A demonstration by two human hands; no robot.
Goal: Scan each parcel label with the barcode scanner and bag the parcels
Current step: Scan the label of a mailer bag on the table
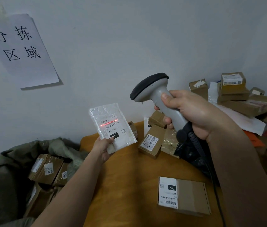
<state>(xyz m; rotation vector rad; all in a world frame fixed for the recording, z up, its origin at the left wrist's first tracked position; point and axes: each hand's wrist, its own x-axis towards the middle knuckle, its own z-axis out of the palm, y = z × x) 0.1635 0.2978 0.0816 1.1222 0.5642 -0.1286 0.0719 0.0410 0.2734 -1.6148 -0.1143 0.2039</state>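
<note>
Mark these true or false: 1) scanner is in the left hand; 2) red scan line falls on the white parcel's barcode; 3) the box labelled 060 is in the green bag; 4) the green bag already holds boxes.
1) False. The right hand grips the scanner; the left hand holds the white parcel.
2) True. The red line crosses the barcode on its label.
3) False. The 060 box lies on the wooden table.
4) True. Several cardboard boxes sit inside the green bag.

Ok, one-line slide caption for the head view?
Right hand aims grey barcode scanner; red beam crosses white padded mailer in left hand.
</note>
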